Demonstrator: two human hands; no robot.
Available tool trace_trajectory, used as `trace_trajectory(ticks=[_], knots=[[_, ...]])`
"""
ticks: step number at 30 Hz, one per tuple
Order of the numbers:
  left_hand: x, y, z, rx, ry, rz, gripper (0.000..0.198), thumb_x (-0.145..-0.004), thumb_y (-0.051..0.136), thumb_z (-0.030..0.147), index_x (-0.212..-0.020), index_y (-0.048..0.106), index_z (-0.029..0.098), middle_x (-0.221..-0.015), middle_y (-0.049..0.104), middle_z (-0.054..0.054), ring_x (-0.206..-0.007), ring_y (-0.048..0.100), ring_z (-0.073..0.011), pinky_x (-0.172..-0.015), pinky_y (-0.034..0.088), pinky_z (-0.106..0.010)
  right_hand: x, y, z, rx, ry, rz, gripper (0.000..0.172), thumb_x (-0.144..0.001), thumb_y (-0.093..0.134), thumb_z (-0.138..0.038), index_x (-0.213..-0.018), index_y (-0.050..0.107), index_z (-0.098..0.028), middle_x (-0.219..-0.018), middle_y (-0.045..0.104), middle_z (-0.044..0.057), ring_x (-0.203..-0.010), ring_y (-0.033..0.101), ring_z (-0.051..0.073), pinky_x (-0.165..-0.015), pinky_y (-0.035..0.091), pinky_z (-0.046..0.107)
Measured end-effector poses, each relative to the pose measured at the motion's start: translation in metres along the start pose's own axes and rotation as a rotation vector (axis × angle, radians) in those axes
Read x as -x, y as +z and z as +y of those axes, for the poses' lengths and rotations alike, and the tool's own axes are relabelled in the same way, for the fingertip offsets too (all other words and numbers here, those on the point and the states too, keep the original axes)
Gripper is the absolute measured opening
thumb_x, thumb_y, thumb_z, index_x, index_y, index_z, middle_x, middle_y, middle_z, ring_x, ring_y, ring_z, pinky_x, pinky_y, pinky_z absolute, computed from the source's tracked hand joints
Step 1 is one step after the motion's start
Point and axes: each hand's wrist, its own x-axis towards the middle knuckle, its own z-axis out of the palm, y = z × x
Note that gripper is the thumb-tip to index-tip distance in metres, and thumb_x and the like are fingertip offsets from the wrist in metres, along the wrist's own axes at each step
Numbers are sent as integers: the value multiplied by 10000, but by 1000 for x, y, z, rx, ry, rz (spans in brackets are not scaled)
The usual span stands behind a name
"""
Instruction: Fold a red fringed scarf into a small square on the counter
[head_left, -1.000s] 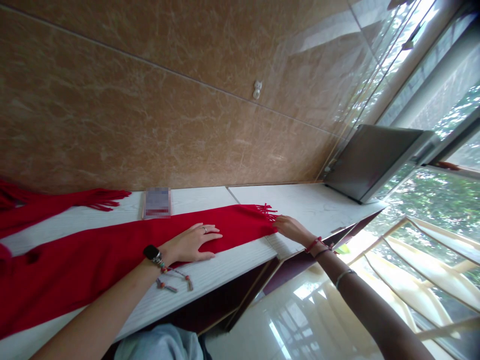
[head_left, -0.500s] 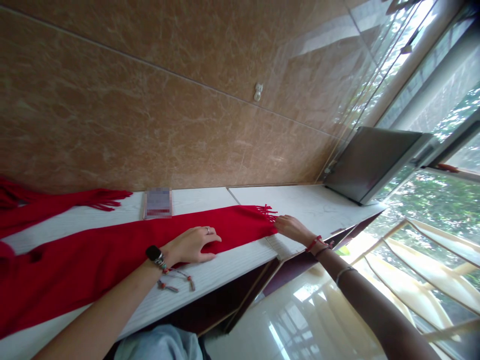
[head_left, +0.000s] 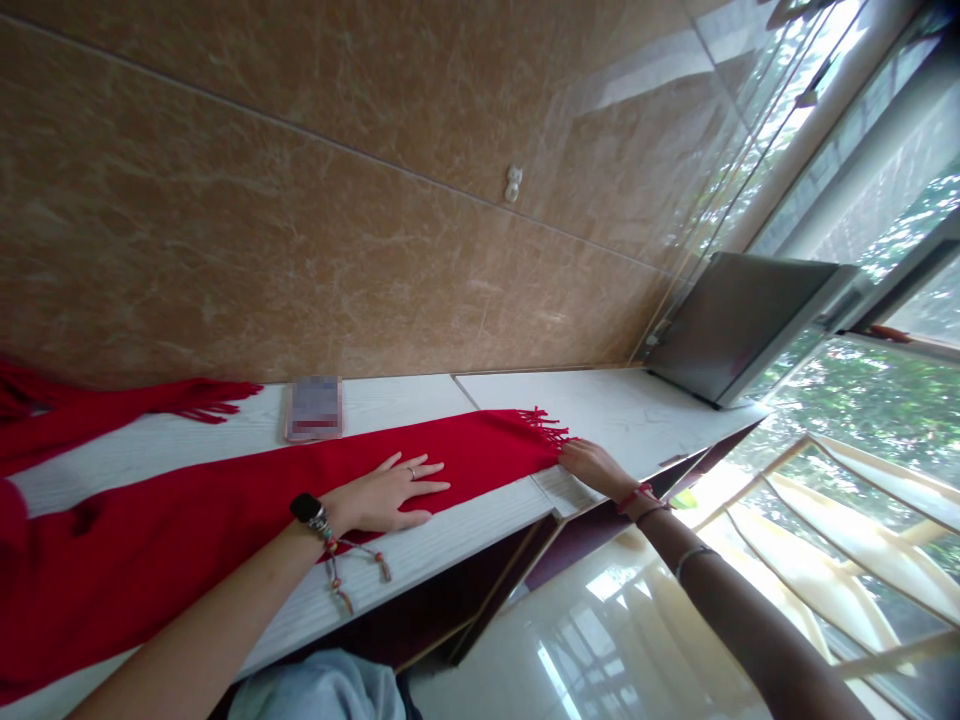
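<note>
A red scarf [head_left: 247, 500] lies lengthwise along the white countertop [head_left: 420, 395], its fringed end toward the right. My left hand [head_left: 390, 495], with a ring on one finger and a dark watch at the wrist, rests flat on the cloth with fingers spread. At the fringe's front corner my right hand [head_left: 591, 468] is closed on the scarf's tassels; the fingertips are partly hidden. Another fringed stretch of red cloth [head_left: 172, 400] lies at the back left; whether it joins the same scarf I cannot tell.
A flat rectangular item with a blurred face [head_left: 313, 410] lies behind the scarf, by the brown tiled wall [head_left: 300, 230]. A grey appliance [head_left: 750, 325] stands at the counter's far right end. Open shelving [head_left: 480, 590] is under the counter; a pale slatted rack [head_left: 817, 530] stands by the window.
My left hand has spread its fingers and flattened onto the scarf. My right hand has shifted slightly right and down with the fringe, which now reaches a little further right.
</note>
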Motion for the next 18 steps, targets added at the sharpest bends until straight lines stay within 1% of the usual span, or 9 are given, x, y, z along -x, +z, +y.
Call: trace_trajectory(ticks=[2,5,6,8,10,13,15,18], knots=[[0,-3,2,-21,18,55,477,-824,492,409,-1282,385,334,-1377,356,-22,-1281,242,-254,-1021,153,-497,-1,0,1,0,-5,-32,295,-885,379,-155,-671,583,-158,-707,574,37,-678,491,134,-660,345,258],[-1,-10,11,-75,42,159,409,-786,549,362,-1180,513,260,-1229,500,-52,-1145,425,-222,-981,281,-377,-3,-2,3,7,-10,-61,271,-876,392,-148,-686,585,-157,-722,579,41,-688,501,137,-662,352,260],[-1,-13,14,-101,45,171,371,-778,556,316,-1141,543,240,-1159,541,-56,-1072,480,-209,-939,330,-340,-3,-2,3,5,-12,-62,267,-873,395,-145,-686,585,-157,-723,579,42,-689,503,137,-662,355,260],[0,-18,19,-167,43,154,326,-764,538,207,-1088,572,218,-1036,590,-54,-945,543,-192,-843,395,-296,-5,-1,3,1,-13,-56,262,-869,398,-141,-682,581,-158,-721,578,43,-685,504,135,-664,359,260],[3,-21,21,-237,43,121,372,-744,503,115,-1094,562,225,-988,605,-47,-892,563,-184,-784,417,-280,-6,0,3,6,-16,-52,259,-866,400,-138,-675,575,-160,-713,575,40,-673,505,132,-661,364,259],[6,-24,20,-309,20,122,518,-713,475,35,-1176,496,268,-1052,587,-44,-913,565,-183,-752,425,-270,-9,1,3,32,-30,-55,241,-859,410,-131,-677,564,-163,-707,576,33,-657,509,132,-652,373,257],[7,-25,20,-331,-10,139,567,-711,477,28,-1218,454,281,-1076,576,-49,-915,566,-189,-726,431,-267,-11,1,2,49,-34,-53,232,-856,411,-128,-683,562,-164,-712,580,33,-655,514,135,-647,379,258],[7,-25,24,-345,-25,144,540,-741,477,54,-1237,442,264,-987,605,-53,-840,580,-190,-672,431,-261,-13,-1,0,47,-21,-38,236,-859,400,-127,-696,567,-163,-726,588,37,-662,523,139,-645,386,260]])
